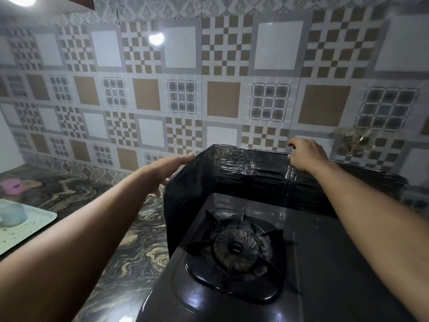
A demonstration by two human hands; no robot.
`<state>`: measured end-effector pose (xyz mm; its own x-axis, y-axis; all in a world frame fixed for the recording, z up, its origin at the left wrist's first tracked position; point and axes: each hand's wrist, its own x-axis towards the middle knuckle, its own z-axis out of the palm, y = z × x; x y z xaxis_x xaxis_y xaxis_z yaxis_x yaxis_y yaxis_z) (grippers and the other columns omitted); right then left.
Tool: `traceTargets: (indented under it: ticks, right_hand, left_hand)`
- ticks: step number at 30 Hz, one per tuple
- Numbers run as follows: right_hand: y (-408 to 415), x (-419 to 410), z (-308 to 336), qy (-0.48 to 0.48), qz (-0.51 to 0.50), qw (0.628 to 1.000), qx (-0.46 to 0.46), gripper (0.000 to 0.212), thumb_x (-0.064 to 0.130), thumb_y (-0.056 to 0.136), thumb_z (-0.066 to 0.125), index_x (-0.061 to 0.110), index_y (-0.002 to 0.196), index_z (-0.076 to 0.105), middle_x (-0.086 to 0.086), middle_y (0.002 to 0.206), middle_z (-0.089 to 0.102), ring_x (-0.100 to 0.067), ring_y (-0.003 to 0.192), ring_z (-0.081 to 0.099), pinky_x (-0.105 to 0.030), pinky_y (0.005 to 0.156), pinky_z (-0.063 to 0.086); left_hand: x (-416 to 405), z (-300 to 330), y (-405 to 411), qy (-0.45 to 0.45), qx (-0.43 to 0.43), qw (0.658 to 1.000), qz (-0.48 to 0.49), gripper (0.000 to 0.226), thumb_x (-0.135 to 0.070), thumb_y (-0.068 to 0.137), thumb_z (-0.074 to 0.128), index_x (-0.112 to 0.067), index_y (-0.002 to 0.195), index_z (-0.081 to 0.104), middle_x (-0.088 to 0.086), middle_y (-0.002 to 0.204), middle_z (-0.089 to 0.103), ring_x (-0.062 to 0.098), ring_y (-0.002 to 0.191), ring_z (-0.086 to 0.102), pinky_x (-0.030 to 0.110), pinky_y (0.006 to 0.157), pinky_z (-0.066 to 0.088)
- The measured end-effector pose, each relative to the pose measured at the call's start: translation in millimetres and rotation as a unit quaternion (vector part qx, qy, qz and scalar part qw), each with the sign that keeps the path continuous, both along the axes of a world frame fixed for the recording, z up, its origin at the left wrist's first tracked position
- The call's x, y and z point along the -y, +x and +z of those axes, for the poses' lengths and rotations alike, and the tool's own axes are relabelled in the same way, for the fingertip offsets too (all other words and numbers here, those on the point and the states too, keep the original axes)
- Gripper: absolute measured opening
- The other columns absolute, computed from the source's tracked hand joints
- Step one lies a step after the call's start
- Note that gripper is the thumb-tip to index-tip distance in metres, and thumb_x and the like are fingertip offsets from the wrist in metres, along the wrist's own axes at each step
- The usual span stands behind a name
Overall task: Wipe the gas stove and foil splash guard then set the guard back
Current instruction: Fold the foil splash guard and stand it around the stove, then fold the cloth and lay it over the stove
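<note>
Splash guard, dark glossy ribbed foil, folded into panels [243,168]: stands upright on the bench round the back and left side of the black single-burner gas stove [325,263], close before the tiled wall [209,77]. Surface shiny, embossed in bands, creased at the folds; the top edge runs uneven.

Hands: left hand [167,168] lies flat, fingers straight, against the outside of the left panel near its top corner. Right hand [306,154] curls over the top edge of the back panel, thumb in front, its grip clamped on the foil.

Step in hand, by judgement: setting or squaring the guard about the stove. No cloth shows in either hand. Whether wiping is done cannot be told.

Next move calls for gentle, even pressure, since thin foil buckles readily, and panels kept clear of the burner [235,247].

Also present: marbled bench [130,247]; pale tray [34,226] at left.
</note>
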<state>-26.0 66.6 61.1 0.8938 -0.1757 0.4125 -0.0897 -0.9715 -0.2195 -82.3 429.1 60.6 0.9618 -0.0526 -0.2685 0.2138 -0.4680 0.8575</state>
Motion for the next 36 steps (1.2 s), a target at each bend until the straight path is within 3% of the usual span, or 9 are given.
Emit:
traceTargets:
  ticks: [5,11,15,18,21,24,27,30,36]
  right_hand:
    - [-24,-14,15,0.034,0.03,0.999,0.008,0.042,0.016,0.088,0.066,0.018,0.13,0.057,-0.009,0.126,0.063,-0.032,0.107,0.06,-0.037,0.086,0.051]
    - [-72,-50,19,0.047,0.098,0.994,-0.026,0.041,0.016,0.087,0.07,0.015,0.127,0.06,-0.006,0.104,0.067,-0.02,0.093,0.059,-0.032,0.089,0.047]
    - [-109,-80,8,0.017,0.118,0.99,-0.07,0.038,0.023,0.086,0.072,0.017,0.122,0.063,-0.005,0.115,0.066,-0.021,0.099,0.06,-0.034,0.094,0.048]
    - [-136,-107,-6,0.018,0.13,0.987,-0.097,0.035,0.026,0.085,0.073,0.019,0.118,0.066,-0.003,0.111,0.068,-0.02,0.097,0.061,-0.033,0.091,0.05]
    - [-162,-135,-21,0.02,0.147,0.981,-0.124,0.033,0.028,0.084,0.073,0.02,0.116,0.068,-0.001,0.11,0.068,-0.018,0.096,0.062,-0.03,0.088,0.049]
    - [-188,-162,-39,0.025,0.157,0.975,-0.156,0.031,0.03,0.083,0.074,0.019,0.111,0.069,-0.002,0.106,0.069,-0.018,0.096,0.063,-0.033,0.088,0.052]
    - [-218,-191,-59,0.028,0.166,0.97,-0.178,0.017,0.03,0.08,0.076,0.02,0.094,0.072,0.002,0.091,0.071,-0.016,0.091,0.065,-0.032,0.086,0.053]
    - [-248,-221,-76,0.039,0.183,0.961,-0.205,0.009,0.029,0.079,0.076,0.021,0.079,0.071,0.005,0.072,0.07,-0.012,0.071,0.068,-0.027,0.069,0.054]
    - [-297,-269,-120,0.106,0.223,0.924,-0.291,0.013,0.023,0.081,0.075,0.013,0.075,0.071,-0.006,0.062,0.072,-0.015,0.055,0.069,-0.027,0.047,0.053]
  left_hand:
    - [-4,9,-21,0.013,0.017,1.0,0.022,0.093,-0.079,0.074,0.051,-0.02,0.145,0.037,0.014,0.149,0.037,0.04,0.132,0.039,0.067,0.101,0.033]
    - [-22,1,-38,0.001,0.038,0.999,0.034,0.088,-0.077,0.082,0.042,-0.022,0.15,0.03,0.014,0.157,0.026,0.045,0.138,0.031,0.069,0.106,0.025]
    - [-35,-21,-61,0.0,0.031,0.997,0.069,0.075,-0.063,0.095,0.034,-0.012,0.149,0.032,0.016,0.154,0.032,0.046,0.134,0.035,0.066,0.106,0.027]
    - [-52,-39,-84,0.012,0.033,0.997,0.064,0.055,-0.044,0.101,0.038,-0.005,0.139,0.044,0.015,0.138,0.048,0.039,0.119,0.049,0.053,0.098,0.037]
    - [-74,-62,-105,0.055,0.024,0.997,0.048,0.019,-0.022,0.096,0.05,-0.005,0.102,0.055,0.014,0.103,0.053,0.029,0.089,0.051,0.039,0.075,0.042]
    - [-92,-92,-126,0.118,-0.001,0.993,0.012,0.004,-0.008,0.089,0.056,-0.006,0.091,0.059,0.015,0.091,0.055,0.029,0.083,0.06,0.031,0.053,0.048]
    - [-108,-127,-154,0.133,-0.043,0.99,0.0,0.013,-0.008,0.081,0.064,-0.001,0.092,0.064,0.014,0.082,0.059,0.027,0.078,0.065,0.029,0.053,0.048]
    - [-120,-159,-186,0.166,-0.092,0.981,-0.034,0.029,-0.012,0.075,0.074,0.002,0.099,0.067,0.013,0.078,0.061,0.024,0.069,0.062,0.03,0.053,0.05]
    - [-132,-207,-235,0.206,-0.127,0.968,-0.071,0.037,-0.02,0.07,0.082,0.004,0.095,0.069,0.018,0.084,0.069,0.027,0.075,0.067,0.035,0.06,0.056]
